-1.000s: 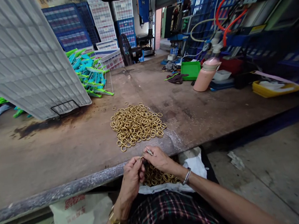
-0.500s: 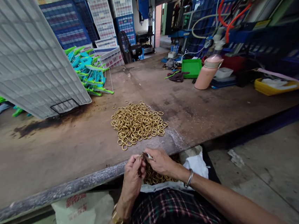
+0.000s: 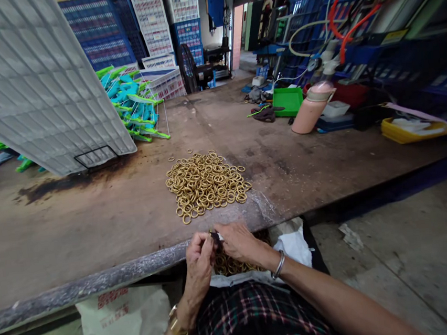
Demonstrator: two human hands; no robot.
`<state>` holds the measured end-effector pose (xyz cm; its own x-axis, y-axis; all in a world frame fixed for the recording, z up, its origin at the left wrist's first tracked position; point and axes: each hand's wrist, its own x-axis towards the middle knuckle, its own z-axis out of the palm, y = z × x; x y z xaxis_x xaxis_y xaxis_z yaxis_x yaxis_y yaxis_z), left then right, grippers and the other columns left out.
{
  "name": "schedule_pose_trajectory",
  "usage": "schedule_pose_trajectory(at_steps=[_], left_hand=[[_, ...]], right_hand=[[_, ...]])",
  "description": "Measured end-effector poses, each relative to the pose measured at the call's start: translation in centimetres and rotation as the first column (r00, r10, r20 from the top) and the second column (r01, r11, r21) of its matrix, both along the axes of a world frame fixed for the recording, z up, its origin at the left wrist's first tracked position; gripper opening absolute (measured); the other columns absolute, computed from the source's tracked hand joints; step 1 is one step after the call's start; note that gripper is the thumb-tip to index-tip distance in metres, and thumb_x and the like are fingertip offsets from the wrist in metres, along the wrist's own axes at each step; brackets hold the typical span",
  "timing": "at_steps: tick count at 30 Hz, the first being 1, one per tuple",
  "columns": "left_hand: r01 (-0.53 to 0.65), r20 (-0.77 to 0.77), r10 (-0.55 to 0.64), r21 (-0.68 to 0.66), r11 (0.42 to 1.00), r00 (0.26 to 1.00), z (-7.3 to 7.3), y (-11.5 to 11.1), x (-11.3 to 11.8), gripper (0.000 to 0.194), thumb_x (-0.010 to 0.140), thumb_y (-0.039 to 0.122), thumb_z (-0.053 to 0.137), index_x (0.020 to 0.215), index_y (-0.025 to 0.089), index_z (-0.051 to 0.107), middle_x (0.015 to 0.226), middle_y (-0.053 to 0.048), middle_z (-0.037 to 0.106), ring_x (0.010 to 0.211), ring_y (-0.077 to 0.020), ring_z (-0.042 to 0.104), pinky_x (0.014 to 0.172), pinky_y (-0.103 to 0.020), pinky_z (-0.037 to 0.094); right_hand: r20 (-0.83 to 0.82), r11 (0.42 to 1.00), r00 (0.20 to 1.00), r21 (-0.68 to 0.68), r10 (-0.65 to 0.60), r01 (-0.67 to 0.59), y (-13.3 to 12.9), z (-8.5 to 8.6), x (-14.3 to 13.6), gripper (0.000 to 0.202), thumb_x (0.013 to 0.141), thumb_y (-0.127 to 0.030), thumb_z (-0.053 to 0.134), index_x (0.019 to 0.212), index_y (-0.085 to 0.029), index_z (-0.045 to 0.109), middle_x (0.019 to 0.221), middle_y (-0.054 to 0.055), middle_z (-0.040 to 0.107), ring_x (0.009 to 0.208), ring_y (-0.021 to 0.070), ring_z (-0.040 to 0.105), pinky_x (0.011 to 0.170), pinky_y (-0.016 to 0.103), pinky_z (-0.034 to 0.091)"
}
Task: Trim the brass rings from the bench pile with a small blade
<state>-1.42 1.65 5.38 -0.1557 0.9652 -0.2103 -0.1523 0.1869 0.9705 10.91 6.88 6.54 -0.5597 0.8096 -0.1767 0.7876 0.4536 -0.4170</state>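
Observation:
At the table's front edge my left hand [image 3: 199, 255] is closed, its thumb and fingertips pinching what looks like a gold-coloured ring, of which only a sliver shows. My right hand [image 3: 239, 243] is closed right beside it, fingertips meeting the left ones. A small dark thing [image 3: 215, 238] shows between the hands; its kind cannot be made out. Just beyond them lies a heap of gold-coloured rings [image 3: 207, 182] on the table [image 3: 133, 218]. More rings [image 3: 233, 264] lie under my hands in a white sack [image 3: 294, 247] at my lap, partly hidden by my right hand.
A ribbed grey panel [image 3: 41, 79] leans at the left, near blue-and-green plastic pieces [image 3: 134, 102]. A pink bottle [image 3: 309, 112], a green tray [image 3: 287, 101] and a yellow tray [image 3: 417, 129] stand to the right. A printed pale bag [image 3: 124, 324] hangs below the table edge.
Both hands stay together at the table edge. My right fingers have shifted slightly left over the left fingertips, and the dark thing between them shows more. The ring heap looks the same.

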Motion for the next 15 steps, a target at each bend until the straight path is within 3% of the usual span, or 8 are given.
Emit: schedule_pose_trajectory(at_steps=[4,7,10,15], left_hand=[[0.054,0.093,-0.051,-0.022,0.998,0.994,1.1,-1.0,0.2,0.031,0.073,0.045,0.059,0.064,0.017,0.049,0.05,0.006,0.043,0.04,-0.0046,0.032,0.039,-0.018,0.024],[0.104,0.296,-0.088,-0.039,0.994,0.951,2.2,-1.4,0.3,0.028,0.073,0.041,0.061,0.066,0.018,0.047,0.055,0.005,0.048,0.042,-0.0045,0.035,0.04,-0.018,0.025],[0.053,0.467,0.008,-0.117,0.992,0.884,2.5,-1.2,0.0,0.029,0.072,0.042,0.062,0.068,0.017,0.046,0.061,0.003,0.053,0.044,-0.0042,0.037,0.039,-0.017,0.023],[-0.011,0.53,0.108,-0.183,0.983,0.841,1.5,-0.7,-0.7,0.031,0.069,0.041,0.064,0.069,0.016,0.046,0.069,0.0,0.057,0.047,-0.0046,0.042,0.039,-0.016,0.024]], right_hand=[[0.055,0.999,0.998,0.023,-0.044,0.043,1.4,-0.2,-0.3,0.024,0.077,-0.013,0.041,0.096,-0.013,0.055,0.079,0.012,0.066,0.072,0.0205,0.061,0.058,0.026,0.033],[0.071,0.989,0.99,0.086,-0.126,0.12,2.8,-0.3,-0.5,0.027,0.076,-0.01,0.04,0.099,-0.012,0.053,0.079,0.012,0.066,0.07,0.0196,0.061,0.058,0.026,0.033],[0.001,0.974,0.988,0.167,-0.156,0.154,3.9,-0.2,-1.1,0.027,0.076,-0.01,0.04,0.101,-0.015,0.051,0.085,0.009,0.065,0.075,0.0181,0.06,0.061,0.025,0.033],[-0.004,0.952,0.984,0.252,-0.179,0.174,5.1,0.4,-3.2,0.025,0.082,-0.018,0.041,0.106,-0.019,0.047,0.091,0.007,0.065,0.081,0.0194,0.06,0.064,0.026,0.035]])
